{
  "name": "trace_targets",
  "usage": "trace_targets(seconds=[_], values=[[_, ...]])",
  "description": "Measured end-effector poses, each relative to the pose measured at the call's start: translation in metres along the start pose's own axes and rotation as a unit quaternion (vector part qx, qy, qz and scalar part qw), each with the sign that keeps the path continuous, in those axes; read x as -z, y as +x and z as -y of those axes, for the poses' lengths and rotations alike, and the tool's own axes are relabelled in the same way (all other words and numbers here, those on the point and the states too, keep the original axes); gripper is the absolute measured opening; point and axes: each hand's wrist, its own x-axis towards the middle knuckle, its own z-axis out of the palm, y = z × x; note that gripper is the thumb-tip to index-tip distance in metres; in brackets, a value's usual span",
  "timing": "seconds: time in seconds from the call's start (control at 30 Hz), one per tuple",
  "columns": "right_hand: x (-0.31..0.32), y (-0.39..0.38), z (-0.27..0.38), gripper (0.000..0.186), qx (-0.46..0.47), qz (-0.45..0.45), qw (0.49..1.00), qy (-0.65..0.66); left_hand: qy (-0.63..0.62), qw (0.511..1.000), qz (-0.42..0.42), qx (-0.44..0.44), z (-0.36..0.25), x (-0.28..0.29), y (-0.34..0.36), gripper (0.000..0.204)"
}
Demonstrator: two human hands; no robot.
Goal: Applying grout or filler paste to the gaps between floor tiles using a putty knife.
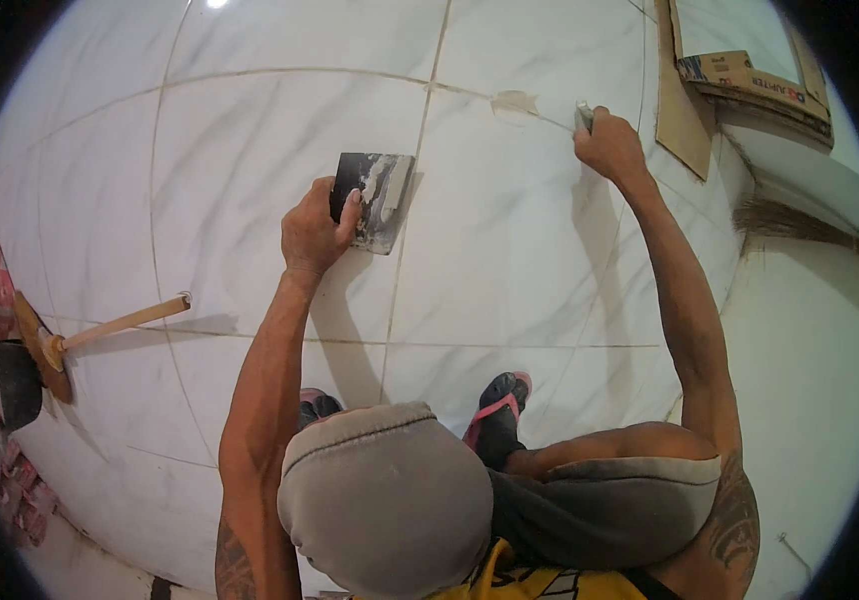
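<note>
Evidently bent low over a floor of white, grey-veined tiles (510,240), the person has both hands full. The left hand (311,228) is clamped on a square black plate (352,172), thumb pressed across its upper face and the fingers mostly hidden at its edge. Pale paste (374,182) is smeared over that plate, thickest toward its right side. To the right of the plate, and a little farther from the person, the right hand (614,146) is closed around a small greyish tool (584,117); only a short part of it shows above the fist, and whether it touches the floor cannot be told. Between the plate and that tool, on the far side, a beige smear (516,103) lies across a thin tile joint.

Nearer the person than the plate is a dark sandal with a pink strap (495,418), worn on a foot, beside a grey-clad knee (390,500). Well to the plate's left, a wooden handle (128,323) juts from a brownish, flat-headed tool, with a black container (20,385) just beside it. Far to the plate's right are a cardboard sheet (686,125), a printed carton (750,75) and some brown bristles (800,219).
</note>
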Motion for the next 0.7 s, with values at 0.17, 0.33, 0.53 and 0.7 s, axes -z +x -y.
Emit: trace_targets(seconds=[0.17,0.33,0.53,0.7], values=[[-0.007,0.019,0.072,0.03,0.059,-0.014,0.996,0.068,0.035,0.999,-0.021,-0.012,-0.001,-0.003,0.001,0.028],[0.006,0.034,0.16,0.038,0.118,0.019,0.987,0.106,0.038,0.999,-0.006,-0.005,0.003,0.002,-0.003,0.028],[0.023,0.037,0.108,0.039,0.135,0.133,0.854,0.485,0.009,1.0,-0.012,-0.016,0.0,-0.006,0.0,0.026],[0.042,0.005,0.037,0.038,0.104,0.032,0.955,0.275,0.021,1.0,-0.007,-0.012,0.001,0.004,0.0,0.025]])
